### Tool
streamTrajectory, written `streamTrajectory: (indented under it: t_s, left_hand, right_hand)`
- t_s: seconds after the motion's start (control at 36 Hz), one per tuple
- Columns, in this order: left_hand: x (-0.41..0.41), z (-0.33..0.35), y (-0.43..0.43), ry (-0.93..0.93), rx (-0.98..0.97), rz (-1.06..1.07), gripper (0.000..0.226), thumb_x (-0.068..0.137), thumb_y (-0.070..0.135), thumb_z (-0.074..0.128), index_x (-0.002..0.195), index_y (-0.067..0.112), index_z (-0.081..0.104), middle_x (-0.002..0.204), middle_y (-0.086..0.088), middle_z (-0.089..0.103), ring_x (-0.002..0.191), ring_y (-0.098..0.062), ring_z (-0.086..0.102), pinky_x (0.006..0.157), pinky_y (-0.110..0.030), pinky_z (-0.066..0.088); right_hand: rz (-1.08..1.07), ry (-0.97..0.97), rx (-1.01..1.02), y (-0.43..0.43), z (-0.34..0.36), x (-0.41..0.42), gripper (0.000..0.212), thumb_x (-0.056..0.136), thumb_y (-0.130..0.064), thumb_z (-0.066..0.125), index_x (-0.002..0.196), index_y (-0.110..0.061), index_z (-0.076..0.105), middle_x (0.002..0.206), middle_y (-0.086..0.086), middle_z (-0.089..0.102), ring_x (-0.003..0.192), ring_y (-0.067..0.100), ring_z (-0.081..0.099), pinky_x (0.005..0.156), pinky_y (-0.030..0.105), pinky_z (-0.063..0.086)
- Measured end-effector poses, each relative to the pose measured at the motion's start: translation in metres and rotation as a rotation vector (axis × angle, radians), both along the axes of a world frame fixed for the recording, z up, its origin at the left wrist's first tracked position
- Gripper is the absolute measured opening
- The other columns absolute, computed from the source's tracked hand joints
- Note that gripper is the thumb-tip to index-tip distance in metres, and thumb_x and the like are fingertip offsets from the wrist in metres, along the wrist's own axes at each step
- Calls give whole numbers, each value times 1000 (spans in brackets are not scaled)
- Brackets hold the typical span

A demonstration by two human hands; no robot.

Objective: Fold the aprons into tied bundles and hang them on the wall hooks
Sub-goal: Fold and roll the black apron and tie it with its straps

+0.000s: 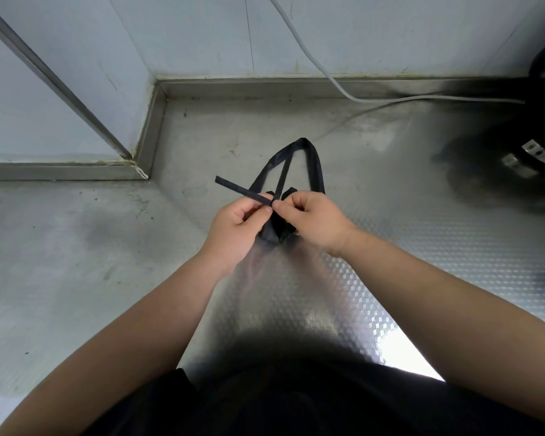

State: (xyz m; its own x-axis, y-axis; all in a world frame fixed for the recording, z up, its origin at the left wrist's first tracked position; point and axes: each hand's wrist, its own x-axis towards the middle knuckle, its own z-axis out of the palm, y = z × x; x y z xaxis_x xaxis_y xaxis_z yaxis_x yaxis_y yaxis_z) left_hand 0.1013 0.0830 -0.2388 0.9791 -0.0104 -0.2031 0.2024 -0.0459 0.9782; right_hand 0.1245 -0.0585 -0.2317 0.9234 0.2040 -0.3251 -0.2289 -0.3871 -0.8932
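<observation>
Left hand [233, 229] and right hand [315, 217] fingertip to fingertip, both pinched the flat black fabric strap [243, 191], rolled black apron bundle [272, 232] sat beneath them, black neck loop [303, 143] lay on embossed steel counter [422, 253]

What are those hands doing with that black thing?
A person is tying up a black apron bundle on a steel counter. The left hand and right hand both pinch its strap just above the bundle, and one strap end pokes out to the left. A strap loop stretches away beyond the hands. The bundle isn't hanging on a hook yet.
</observation>
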Motion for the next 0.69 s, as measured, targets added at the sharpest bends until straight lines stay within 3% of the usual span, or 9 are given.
streamTrajectory:
  t_s: [0.17,0.28,0.39,0.5,0.61,0.69]
  left_hand:
    - [1,-3,1,31,22,9,18,90,16,61,77,24,71,81,13,70,75,-1,60,68,-17,48]
    - [1,-5,5,125,-92,-25,22,92,14,57,83,28,72,82,15,71,82,1,61,69,-15,45]
    - [6,2,9,121,-47,-122,19,89,10,60,89,26,70,83,15,73,84,2,65,71,-14,49]
    - [8,9,11,77,23,-222,21,89,8,60,89,26,70,80,16,72,82,4,65,70,-14,49]
    - [10,10,15,87,55,-239,20,90,12,60,86,27,71,83,18,72,84,4,64,70,-16,49]
    - [10,9,13,95,19,-205,20,89,10,61,84,27,72,82,16,72,82,3,63,67,-15,47]
  right_hand:
    - [8,128,83,-6,5,3,32,92,-22,54,61,-18,49,56,-5,45,60,13,41,62,29,38]
    - [-20,273,187,-6,11,9,32,92,-15,45,61,-14,52,54,-4,49,56,13,41,55,24,37]
    - [37,238,132,-8,9,11,41,96,-30,52,58,-15,52,56,-3,49,52,10,41,52,20,37]
    - [115,234,79,-14,5,11,40,84,-40,66,57,-14,51,53,-7,47,55,11,42,56,22,39]
    - [245,145,-96,-14,10,12,36,80,-26,74,57,-16,49,51,-6,47,47,4,43,53,15,37]
    - [245,42,-193,-12,11,10,37,84,-26,69,56,-18,47,55,-4,48,50,6,42,55,20,37]
